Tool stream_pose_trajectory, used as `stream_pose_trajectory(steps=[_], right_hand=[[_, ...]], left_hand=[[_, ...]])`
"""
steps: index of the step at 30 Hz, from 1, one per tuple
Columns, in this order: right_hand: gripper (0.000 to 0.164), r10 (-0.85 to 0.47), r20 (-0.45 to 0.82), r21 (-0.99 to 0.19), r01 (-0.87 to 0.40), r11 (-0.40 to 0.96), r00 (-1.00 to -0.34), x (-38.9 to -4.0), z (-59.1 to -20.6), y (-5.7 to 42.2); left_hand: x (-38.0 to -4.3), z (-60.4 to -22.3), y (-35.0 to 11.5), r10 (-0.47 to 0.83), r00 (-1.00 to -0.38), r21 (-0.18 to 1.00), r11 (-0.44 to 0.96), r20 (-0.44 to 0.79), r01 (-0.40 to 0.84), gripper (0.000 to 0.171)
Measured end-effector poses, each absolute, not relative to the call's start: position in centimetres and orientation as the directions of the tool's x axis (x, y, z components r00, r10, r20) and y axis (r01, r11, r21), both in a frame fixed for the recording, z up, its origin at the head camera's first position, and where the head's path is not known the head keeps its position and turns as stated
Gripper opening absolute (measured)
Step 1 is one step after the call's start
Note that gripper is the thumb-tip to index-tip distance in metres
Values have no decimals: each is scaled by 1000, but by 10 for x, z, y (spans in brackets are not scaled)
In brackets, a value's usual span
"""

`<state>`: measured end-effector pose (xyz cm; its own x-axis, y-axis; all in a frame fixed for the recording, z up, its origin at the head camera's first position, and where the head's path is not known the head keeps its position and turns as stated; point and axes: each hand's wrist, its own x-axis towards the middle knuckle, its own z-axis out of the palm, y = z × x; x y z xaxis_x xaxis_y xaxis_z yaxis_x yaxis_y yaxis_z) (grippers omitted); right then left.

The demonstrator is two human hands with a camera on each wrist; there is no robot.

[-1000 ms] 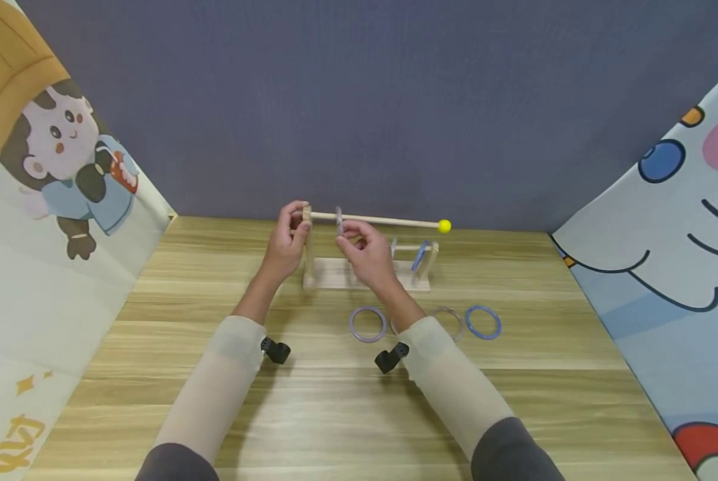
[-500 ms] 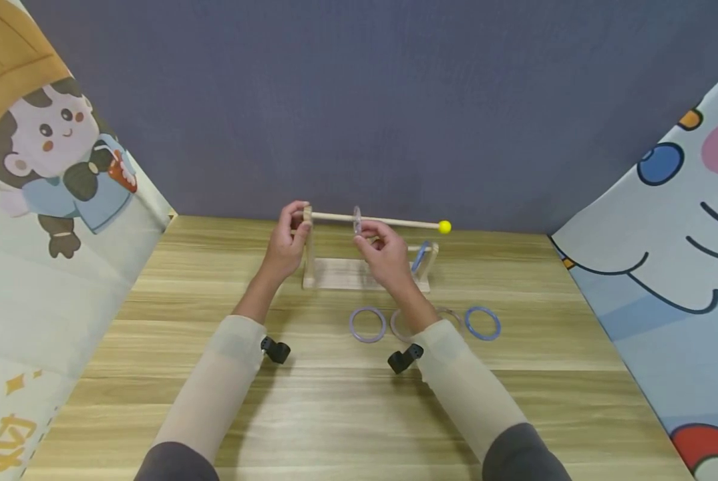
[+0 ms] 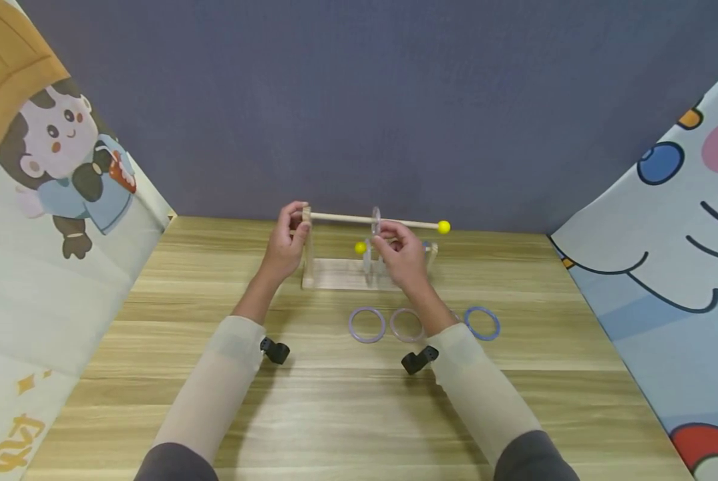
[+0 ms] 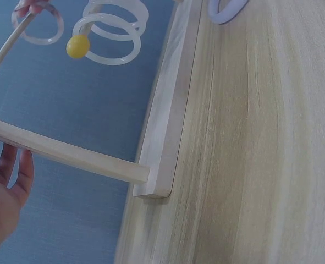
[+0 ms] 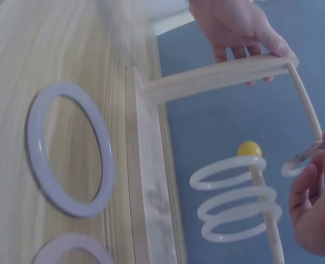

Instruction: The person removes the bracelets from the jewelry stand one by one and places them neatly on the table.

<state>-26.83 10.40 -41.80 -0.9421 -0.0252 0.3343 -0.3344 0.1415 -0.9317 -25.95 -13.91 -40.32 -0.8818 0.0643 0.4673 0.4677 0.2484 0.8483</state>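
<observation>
My left hand [image 3: 286, 244] holds the top of the left post [image 3: 309, 254] of a wooden bangle rack, fingers behind and thumb in front. Between thumb and fingers my right hand [image 3: 403, 257] pinches a clear, faintly purple-tinted bangle [image 3: 376, 212], which encircles the upper rod [image 3: 343, 218]. That rod runs right from the post to a yellow ball [image 3: 444, 227] at its free end. Below it, a second rod ends in another yellow ball [image 5: 249, 149] on the left. Several whitish bangles [image 5: 206, 186] hang on this lower rod, partly hidden by my right hand in the head view.
On the table before the rack base [image 3: 334, 275] lie a lilac bangle [image 3: 367, 340], a pinkish bangle [image 3: 407, 341] and a blue bangle [image 3: 482, 337]; another is mostly covered by my right forearm. A dark wall [image 3: 359, 100] stands close behind, with printed panels at both sides.
My right hand has slid the clear bangle rightward along the upper rod, past its middle. The lower rod's yellow ball has come into sight. My left hand has stayed on the post.
</observation>
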Motion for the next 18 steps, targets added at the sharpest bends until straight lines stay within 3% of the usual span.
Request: stream_pose_trajectory(steps=[18], right_hand=[[24, 32, 361, -923, -353, 153, -932, -266, -419, 146]], left_hand=[[-258, -403, -138, 61, -885, 851, 249, 462, 462, 38]])
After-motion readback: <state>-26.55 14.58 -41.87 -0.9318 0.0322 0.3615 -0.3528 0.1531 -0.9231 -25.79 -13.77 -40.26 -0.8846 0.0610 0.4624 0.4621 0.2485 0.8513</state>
